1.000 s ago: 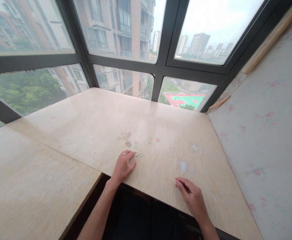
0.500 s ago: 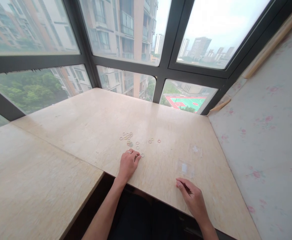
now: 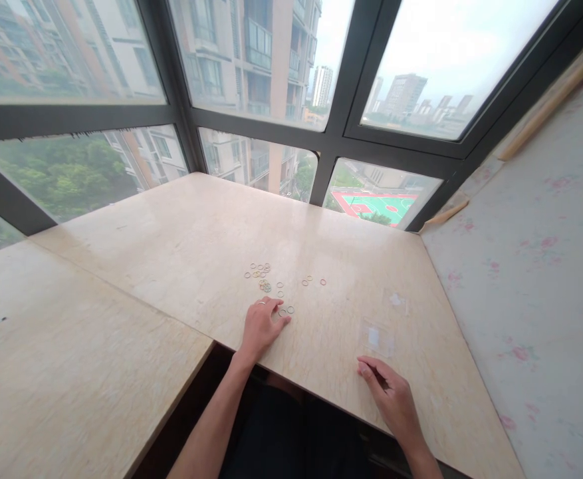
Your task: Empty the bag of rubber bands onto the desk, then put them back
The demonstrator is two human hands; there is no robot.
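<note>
The small rings lie scattered flat on the tabletop, spread apart so each can be singled out. The left hand rests just below the ring scatter, fingers extended onto the nearest rings, grasping nothing. The right hand, well right of the scatter, lies loosely curled and empty near clear plastic bags.

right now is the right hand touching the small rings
No, the right hand rests on the table apart from the small rings; the left hand is by them.
</note>
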